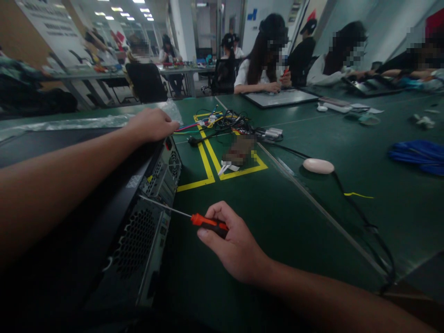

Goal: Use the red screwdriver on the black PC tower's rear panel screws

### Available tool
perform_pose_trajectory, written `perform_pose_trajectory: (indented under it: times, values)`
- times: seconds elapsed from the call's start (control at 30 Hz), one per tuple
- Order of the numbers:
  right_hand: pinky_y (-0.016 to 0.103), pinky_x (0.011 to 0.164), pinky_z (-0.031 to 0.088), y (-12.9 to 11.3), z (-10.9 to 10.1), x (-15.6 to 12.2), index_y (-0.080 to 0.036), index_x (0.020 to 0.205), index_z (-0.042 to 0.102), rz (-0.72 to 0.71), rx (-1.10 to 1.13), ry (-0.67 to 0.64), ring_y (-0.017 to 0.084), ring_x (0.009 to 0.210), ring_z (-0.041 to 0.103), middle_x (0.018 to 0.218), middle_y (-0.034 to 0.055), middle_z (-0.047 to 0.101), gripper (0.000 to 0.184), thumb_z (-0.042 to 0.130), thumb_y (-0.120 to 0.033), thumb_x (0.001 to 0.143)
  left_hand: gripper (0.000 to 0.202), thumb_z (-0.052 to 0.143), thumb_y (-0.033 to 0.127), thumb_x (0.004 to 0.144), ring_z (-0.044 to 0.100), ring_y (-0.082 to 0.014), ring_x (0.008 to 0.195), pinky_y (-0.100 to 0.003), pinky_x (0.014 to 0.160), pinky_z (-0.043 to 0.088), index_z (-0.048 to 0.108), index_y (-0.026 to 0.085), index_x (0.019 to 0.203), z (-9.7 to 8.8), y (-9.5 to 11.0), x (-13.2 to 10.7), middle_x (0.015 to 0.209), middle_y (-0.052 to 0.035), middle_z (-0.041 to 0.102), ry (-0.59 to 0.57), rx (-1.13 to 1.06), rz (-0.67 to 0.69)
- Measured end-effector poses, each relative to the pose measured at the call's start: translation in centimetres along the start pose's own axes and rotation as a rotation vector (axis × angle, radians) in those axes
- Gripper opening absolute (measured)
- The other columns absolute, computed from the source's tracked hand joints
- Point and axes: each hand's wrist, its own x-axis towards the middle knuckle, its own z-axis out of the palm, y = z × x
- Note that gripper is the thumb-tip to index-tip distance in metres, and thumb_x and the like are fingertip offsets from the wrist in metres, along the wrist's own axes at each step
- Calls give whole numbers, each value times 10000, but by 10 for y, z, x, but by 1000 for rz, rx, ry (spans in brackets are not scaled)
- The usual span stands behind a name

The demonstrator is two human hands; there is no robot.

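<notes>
The right hand (239, 245) is closed around the red-and-black handle of a screwdriver (210, 224), whose shaft points at the rear edge of a black computer case (114, 208) on the green table (215, 282), though whether the tip sits in a screw is too small to tell. The left hand (151, 124) lies over the case's far rear corner, its fingers loosely bent, and whether they grip the edge cannot be told. Beyond the case, tangled cables (236, 121) lie across yellow tape (196, 185).
</notes>
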Motion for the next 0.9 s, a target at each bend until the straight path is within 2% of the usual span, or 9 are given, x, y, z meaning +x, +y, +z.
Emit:
perform_pose_trajectory:
  times: [0.27,0.5,0.77,0.9]
  values:
    - [279,650,385,3,0,0,-231,947,533,-12,-1,-2,138,719,497,815,-47,527,140,669,-235,912,645,488,678,780,642,-429,1105,-546,933,503,833,252,1120,4,-4,3,1144,-175,743,15,-67,-7]
    - [280,651,380,3,0,1,-226,948,537,-17,-6,5,134,707,481,798,-50,523,135,665,-241,909,684,449,677,822,636,-385,1126,-492,942,501,820,199,1141,1,-2,1,1161,-150,747,-2,-24,0]
    - [275,639,379,2,0,0,-228,943,539,1,-2,10,135,694,476,785,-48,515,144,675,-264,909,633,445,652,823,644,-412,1106,-541,921,519,825,248,1127,4,-7,5,1117,-164,755,10,-23,20]
    - [270,611,374,1,0,0,-228,936,541,7,21,4,129,661,463,763,-54,504,144,674,-273,907,634,457,646,805,635,-408,1133,-508,933,513,816,259,1155,4,-5,3,1121,-154,754,13,-29,4]
